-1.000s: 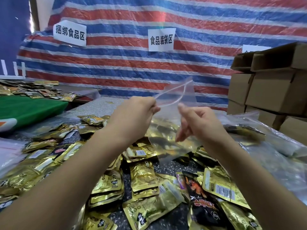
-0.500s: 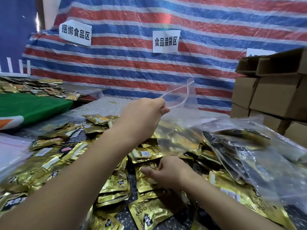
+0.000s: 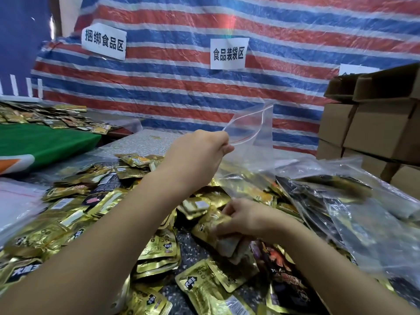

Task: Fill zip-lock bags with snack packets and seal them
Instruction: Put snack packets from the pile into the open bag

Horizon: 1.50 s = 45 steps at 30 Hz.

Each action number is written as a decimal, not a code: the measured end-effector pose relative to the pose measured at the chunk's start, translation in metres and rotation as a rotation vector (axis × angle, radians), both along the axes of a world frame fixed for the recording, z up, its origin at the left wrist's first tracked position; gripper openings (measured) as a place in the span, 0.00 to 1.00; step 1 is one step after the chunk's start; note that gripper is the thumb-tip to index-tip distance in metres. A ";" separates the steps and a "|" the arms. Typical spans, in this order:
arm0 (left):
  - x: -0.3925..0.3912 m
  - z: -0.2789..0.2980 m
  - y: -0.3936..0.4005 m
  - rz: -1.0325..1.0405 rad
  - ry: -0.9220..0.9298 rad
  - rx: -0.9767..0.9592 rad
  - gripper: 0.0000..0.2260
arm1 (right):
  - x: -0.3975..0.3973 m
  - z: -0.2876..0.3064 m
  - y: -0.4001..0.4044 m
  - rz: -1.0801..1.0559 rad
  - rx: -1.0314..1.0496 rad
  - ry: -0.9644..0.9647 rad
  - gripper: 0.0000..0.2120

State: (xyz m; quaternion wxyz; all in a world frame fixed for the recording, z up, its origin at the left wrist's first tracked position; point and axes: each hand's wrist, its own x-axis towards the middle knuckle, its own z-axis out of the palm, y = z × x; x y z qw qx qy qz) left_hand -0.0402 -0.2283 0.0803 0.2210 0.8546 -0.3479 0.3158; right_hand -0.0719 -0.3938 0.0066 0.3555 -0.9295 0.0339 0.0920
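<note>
1. Above the heaped table (image 3: 145, 142), I saw the left hand (image 3: 200, 153) pinching the open rim of an empty zip-lock bag (image 3: 252, 142), held up in the air.
2. Lower down, the right hand (image 3: 245, 218) had its fingers curled round a gold snack packet (image 3: 209, 226) from the pile.
3. I judged filling barely begun: nothing was inside, and sealing remained.

Striped tarpaulin (image 3: 181, 83), red, blue and white, hung across the back; two white paper signs with black characters, one (image 3: 103, 41) upper left, one (image 3: 229, 53) centre; stacked cardboard boxes (image 3: 372, 123) at right; green cloth (image 3: 43, 142) on the left-hand table; speckled tabletop (image 3: 145, 142)
</note>
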 end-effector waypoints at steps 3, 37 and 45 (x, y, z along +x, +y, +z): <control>0.002 0.000 0.000 -0.020 -0.002 -0.001 0.14 | -0.011 0.026 -0.012 0.203 0.006 0.117 0.14; -0.012 0.004 0.000 -0.190 -0.055 0.222 0.12 | -0.047 0.109 -0.075 0.334 0.316 -0.929 0.18; -0.015 0.012 0.004 -0.237 -0.015 0.182 0.15 | -0.053 0.108 -0.078 0.244 -0.173 -0.690 0.18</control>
